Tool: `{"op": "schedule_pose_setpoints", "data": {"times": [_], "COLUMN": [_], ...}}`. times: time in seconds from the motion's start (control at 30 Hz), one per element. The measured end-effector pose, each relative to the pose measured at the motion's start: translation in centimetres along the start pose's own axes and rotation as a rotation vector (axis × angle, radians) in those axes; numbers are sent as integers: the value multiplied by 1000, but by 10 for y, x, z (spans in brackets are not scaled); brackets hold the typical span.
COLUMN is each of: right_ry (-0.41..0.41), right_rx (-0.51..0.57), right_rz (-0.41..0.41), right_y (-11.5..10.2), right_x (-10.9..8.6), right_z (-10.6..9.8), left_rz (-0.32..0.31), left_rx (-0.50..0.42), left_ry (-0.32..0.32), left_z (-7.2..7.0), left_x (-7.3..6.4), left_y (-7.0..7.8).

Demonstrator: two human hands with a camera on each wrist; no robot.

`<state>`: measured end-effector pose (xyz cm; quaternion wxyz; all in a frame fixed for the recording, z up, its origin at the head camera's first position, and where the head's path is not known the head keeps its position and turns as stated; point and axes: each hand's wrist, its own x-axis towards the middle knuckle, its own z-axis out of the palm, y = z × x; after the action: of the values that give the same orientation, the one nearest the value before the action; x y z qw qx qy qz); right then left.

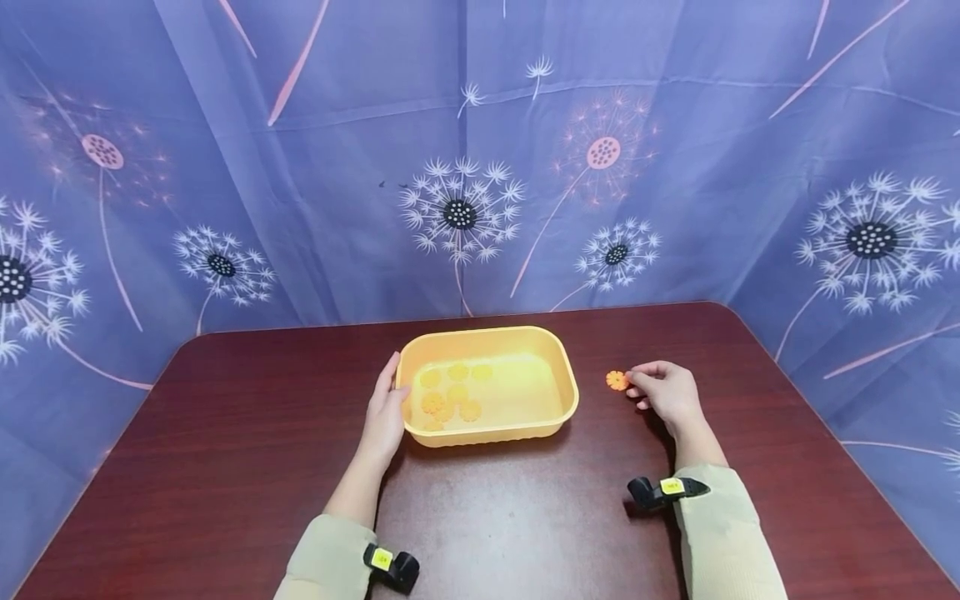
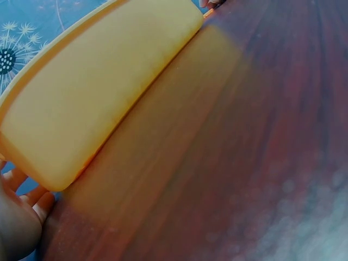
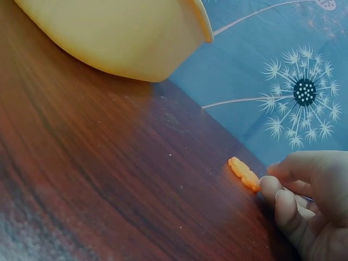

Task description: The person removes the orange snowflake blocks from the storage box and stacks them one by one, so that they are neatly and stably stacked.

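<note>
Left hand (image 1: 386, 417) is gripping the yellow tub (image 1: 487, 436) by its left end in the head view; right hand (image 1: 667, 392) is pinching an orange flower-shaped slice (image 1: 617, 381), which could slip because only its edge is being held. In the left wrist view, fingers (image 2: 13, 178) are touching the tub's end. In the right wrist view, the slice is protruding from the fingertips (image 3: 269, 186) tubward.

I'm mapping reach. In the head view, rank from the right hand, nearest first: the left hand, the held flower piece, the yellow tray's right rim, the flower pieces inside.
1. Held flower piece, in the right hand.
2. Yellow tray's right rim, further left.
3. Flower pieces inside, toward the left.
4. Left hand, at the tray's left end.
</note>
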<state>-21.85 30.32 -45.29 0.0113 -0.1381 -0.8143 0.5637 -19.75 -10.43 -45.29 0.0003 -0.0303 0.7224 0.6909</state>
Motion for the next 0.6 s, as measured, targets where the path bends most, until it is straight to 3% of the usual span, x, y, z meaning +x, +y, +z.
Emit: {"op": "schedule_pose_setpoints", "data": {"times": [0.37,0.6], "right_ry": [-39,-68], "right_rx": [51,217], "right_rz": [-35,-91], "right_y": [-5,-21], "right_x": [-13,-13], "right_z": [-3,2], "left_rz": [1,37], "left_rx": [-16,-23], "left_ry": [-13,-10], "left_z": [-1,-3], "left_x": [-4,1], "left_y": [-4,-7]}}
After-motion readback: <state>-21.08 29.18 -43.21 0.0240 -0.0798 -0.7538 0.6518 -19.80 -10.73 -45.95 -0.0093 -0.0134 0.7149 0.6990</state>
